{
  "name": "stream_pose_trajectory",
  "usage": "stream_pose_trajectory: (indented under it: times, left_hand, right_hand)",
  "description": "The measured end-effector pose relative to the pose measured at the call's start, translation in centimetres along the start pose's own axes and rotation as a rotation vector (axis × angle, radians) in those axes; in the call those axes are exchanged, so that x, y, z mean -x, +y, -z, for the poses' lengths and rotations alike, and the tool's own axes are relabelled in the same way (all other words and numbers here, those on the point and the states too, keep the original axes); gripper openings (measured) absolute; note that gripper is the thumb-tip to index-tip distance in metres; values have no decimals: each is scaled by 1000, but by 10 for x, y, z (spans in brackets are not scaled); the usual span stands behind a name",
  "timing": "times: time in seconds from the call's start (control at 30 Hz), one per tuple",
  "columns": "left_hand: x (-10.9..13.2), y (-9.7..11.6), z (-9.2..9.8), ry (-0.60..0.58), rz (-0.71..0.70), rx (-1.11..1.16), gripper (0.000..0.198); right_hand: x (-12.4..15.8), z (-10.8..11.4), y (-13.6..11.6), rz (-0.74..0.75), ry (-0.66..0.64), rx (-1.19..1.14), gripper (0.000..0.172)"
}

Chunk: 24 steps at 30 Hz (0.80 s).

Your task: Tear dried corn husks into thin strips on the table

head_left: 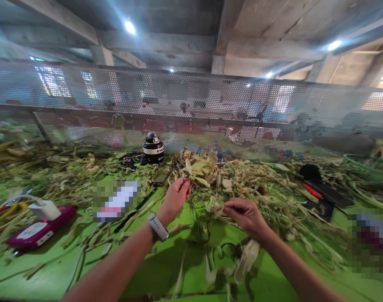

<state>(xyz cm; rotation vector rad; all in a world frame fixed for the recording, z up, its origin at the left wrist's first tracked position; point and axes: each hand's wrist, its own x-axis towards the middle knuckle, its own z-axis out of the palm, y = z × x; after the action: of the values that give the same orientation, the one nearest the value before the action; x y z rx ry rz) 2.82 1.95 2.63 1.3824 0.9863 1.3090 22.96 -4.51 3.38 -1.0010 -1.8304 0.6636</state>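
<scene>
My left hand point(175, 199), with a pale watch band at its wrist, is closed with fingertips pressed together at the near edge of a heap of dry, pale yellow husk-like leaves point(204, 165). Whatever is between those fingers is too small to make out. To its right, my right hand point(246, 216) pinches thumb against forefinger over the green table point(166, 268). A small pale dried strip point(215, 209) shows at its fingertips. Below the hands, loose curled strips and a larger pale husk-like leaf point(246, 260) lie on the table.
Behind the heap stand a black lidded container point(153, 151) and a perforated metal screen point(185, 96). A magenta power strip point(43, 230) with a white plug and a blurred device point(120, 201) on a cable lie left. A dark phone-like object point(329, 193) lies right. Dried strips are scattered widely.
</scene>
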Motion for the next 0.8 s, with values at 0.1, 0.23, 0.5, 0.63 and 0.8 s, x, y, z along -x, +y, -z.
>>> stream_pose_trajectory:
  times: [0.1, 0.23, 0.5, 0.63, 0.8]
  left_hand:
    - [-11, 1, 10, 109, -27, 84, 18]
    - [-14, 2, 13, 125, -87, 111, 16]
    - [18, -11, -20, -64, -53, -30, 16]
    - [28, -20, -29, -129, -56, -62, 18]
    - [26, -23, -27, -144, -67, -126, 18]
  right_hand:
    - [-4, 34, 13, -167, -119, 128, 31]
    - [-7, 78, 28, -351, -24, 466, 24]
    - [-3, -15, 3, -223, -17, -112, 37]
    - [-2, -47, 19, -258, -102, -309, 51]
    - [-1, -43, 29, -209, -9, -76, 29]
